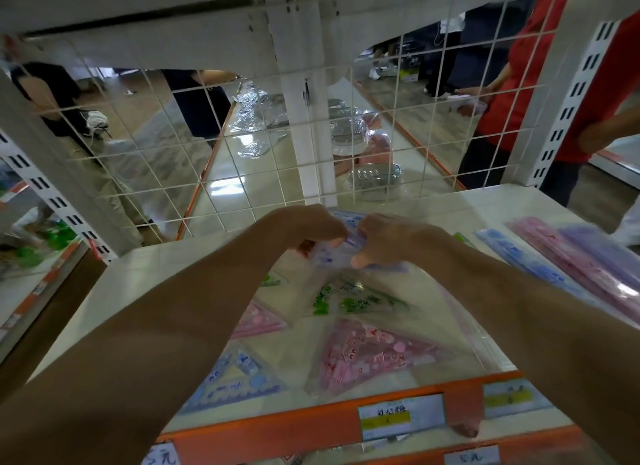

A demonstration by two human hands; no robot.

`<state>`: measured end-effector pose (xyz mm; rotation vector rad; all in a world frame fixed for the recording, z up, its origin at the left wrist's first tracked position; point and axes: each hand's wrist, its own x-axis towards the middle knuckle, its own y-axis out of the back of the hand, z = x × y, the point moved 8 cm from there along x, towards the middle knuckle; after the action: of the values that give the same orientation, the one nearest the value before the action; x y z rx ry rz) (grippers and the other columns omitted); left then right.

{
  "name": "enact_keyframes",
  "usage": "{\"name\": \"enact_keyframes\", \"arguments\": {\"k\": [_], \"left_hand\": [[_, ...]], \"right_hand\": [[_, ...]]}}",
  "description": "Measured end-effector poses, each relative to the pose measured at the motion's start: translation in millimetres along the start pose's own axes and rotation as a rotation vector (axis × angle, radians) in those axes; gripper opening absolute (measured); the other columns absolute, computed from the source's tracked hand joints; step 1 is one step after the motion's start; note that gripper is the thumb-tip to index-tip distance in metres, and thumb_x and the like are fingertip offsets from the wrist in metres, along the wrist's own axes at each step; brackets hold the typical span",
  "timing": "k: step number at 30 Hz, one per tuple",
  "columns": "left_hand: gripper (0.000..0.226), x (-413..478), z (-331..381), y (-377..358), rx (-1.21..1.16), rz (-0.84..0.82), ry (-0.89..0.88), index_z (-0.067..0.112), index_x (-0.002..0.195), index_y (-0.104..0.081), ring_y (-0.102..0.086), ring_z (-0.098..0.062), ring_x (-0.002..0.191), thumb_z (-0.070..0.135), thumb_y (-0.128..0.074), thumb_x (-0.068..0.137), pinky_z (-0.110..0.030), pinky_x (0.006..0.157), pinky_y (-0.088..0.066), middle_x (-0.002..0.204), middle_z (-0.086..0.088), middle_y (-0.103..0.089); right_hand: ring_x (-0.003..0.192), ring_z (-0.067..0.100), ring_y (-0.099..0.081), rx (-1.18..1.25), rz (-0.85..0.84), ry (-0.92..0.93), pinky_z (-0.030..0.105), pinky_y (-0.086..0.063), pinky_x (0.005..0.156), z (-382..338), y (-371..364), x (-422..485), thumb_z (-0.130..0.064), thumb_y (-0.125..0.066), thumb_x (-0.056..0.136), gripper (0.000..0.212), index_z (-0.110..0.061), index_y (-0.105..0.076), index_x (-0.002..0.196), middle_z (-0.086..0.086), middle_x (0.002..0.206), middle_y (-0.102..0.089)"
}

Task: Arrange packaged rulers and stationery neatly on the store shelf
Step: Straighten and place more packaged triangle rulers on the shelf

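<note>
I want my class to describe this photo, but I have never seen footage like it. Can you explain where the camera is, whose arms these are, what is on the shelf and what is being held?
There is no machine here. A person wears a camera on the head, so this single picture looks forward and down along their own arms. The left hand and right hand together hold a blue packet over a white shelf. On the shelf lie a pink triangle, a blue triangle and a green packet, all wrapped. Long ruler packs lie at the right. Price labels sit on the orange front edge. Behind is a wire grid, with other people beyond it.
</note>
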<state>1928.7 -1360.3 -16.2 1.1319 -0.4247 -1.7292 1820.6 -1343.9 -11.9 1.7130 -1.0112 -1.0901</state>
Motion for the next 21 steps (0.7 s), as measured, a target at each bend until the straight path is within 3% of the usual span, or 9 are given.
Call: {"name": "enact_keyframes", "arguments": {"k": [7, 12, 14, 17, 21], "left_hand": [[0.028, 5, -4, 0, 0.034, 0.013, 0.043, 0.004, 0.108, -0.054, -0.032, -0.015, 0.051, 0.001, -0.047, 0.081, -0.031, 0.068, -0.043, 0.057, -0.003, -0.031], [0.044, 10, -7, 0, -0.006, 0.017, 0.087, 0.006, 0.122, -0.048, -0.047, -0.021, 0.072, 0.001, -0.051, 0.078, -0.034, 0.076, -0.049, 0.089, -0.013, -0.047], [0.043, 10, -9, 0, -0.038, 0.008, 0.094, 0.006, 0.121, -0.046, -0.048, -0.023, 0.080, 0.000, -0.050, 0.079, -0.035, 0.078, -0.049, 0.095, -0.012, -0.047], [0.041, 11, -11, 1, -0.064, -0.004, 0.097, 0.005, 0.119, -0.046, -0.046, -0.022, 0.078, -0.002, -0.049, 0.079, -0.035, 0.076, -0.048, 0.090, -0.010, -0.043], [0.028, 8, -5, -1, -0.032, -0.015, 0.061, 0.004, 0.108, -0.045, -0.045, -0.020, 0.070, -0.002, -0.047, 0.082, -0.033, 0.069, -0.044, 0.081, -0.010, -0.043]], "right_hand": [[0.058, 0.013, -0.041, 0.038, -0.011, -0.035, 0.026, -0.037, 0.060, -2, 1, 0, -0.030, -0.070, 0.079, 0.036, -0.018, -0.039, 0.065, -0.002, 0.068, -0.043], [0.059, 0.011, -0.041, 0.079, -0.039, -0.041, 0.024, -0.032, 0.052, -3, -1, 0, -0.029, -0.070, 0.080, 0.034, -0.017, -0.041, 0.070, -0.003, 0.070, -0.043], [0.065, 0.013, -0.046, 0.097, -0.038, -0.041, 0.024, -0.033, 0.054, -4, -2, -1, -0.030, -0.071, 0.080, 0.029, -0.013, -0.048, 0.082, -0.003, 0.072, -0.044], [0.076, 0.018, -0.048, 0.096, -0.025, -0.044, 0.026, -0.035, 0.060, -6, -2, -1, -0.031, -0.072, 0.079, 0.031, -0.014, -0.052, 0.096, -0.003, 0.074, -0.044], [0.073, 0.017, -0.048, 0.059, -0.011, -0.051, 0.023, -0.032, 0.053, -7, 0, -2, -0.030, -0.072, 0.080, 0.031, -0.014, -0.048, 0.091, -0.002, 0.075, -0.044]]}}
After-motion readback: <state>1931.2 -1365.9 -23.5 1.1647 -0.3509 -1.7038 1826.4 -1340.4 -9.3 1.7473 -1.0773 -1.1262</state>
